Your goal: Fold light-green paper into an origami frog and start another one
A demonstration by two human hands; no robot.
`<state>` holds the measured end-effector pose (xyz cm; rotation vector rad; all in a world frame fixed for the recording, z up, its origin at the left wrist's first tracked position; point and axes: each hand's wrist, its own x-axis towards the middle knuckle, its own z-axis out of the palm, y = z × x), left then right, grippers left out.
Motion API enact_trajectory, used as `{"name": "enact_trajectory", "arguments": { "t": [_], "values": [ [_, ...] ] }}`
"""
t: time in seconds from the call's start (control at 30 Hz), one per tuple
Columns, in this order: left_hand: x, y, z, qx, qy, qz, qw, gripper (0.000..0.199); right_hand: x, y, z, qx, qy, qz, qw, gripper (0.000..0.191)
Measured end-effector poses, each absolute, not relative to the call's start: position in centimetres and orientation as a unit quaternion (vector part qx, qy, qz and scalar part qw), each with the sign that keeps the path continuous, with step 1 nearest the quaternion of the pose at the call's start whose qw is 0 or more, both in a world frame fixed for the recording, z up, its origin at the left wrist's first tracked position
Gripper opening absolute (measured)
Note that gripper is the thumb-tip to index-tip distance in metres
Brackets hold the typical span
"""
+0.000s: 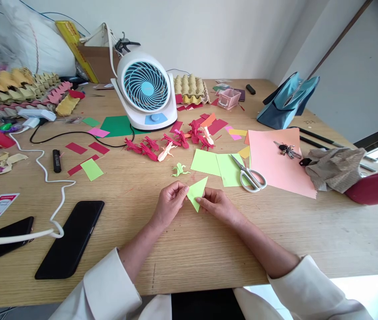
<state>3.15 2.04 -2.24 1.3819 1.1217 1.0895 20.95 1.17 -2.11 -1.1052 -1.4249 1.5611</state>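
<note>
Both my hands hold a folded piece of light green paper [196, 194], a pointed shape, just above the table. My left hand [172, 200] pinches its left edge between thumb and fingers. On the other side, my right hand [217, 205] grips the lower right edge, thumb in front. Just beyond lies a small folded light green paper figure [179, 170]. To its right are flat light green paper sheets [206, 162], with white-handled scissors [250, 177] resting partly on one. Several red folded paper figures [145, 150] form a cluster farther back.
A white fan [147, 89] stands at the back. Pink paper [272, 164] with keys [288, 150] lies right, near a crumpled cloth [332, 166] and red bottle [375, 186]. At left are a black phone [70, 240], a white cable [44, 164] and egg cartons [18, 91].
</note>
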Motion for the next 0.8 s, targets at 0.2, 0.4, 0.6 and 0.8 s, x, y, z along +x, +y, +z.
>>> {"name": "enact_trajectory", "arguments": {
  "t": [0.2,0.4,0.6,0.8],
  "values": [
    [3.20,1.80,-1.88,0.626,0.491,0.424,0.433,0.032,21.23,1.41,-2.55,-0.439,-0.518,0.617,0.398,0.043],
    [3.32,1.70,-1.69,0.629,0.487,0.426,0.431,0.030,21.19,1.37,-2.74,-0.444,-0.496,0.619,0.417,0.041],
    [3.24,1.85,-1.66,0.641,0.495,0.430,0.399,0.029,21.19,1.37,-2.36,-0.437,-0.495,0.634,0.402,0.042],
    [3.21,1.86,-1.74,0.649,0.487,0.434,0.391,0.030,21.20,1.31,-2.86,-0.432,-0.517,0.629,0.387,0.045]
  ]
}}
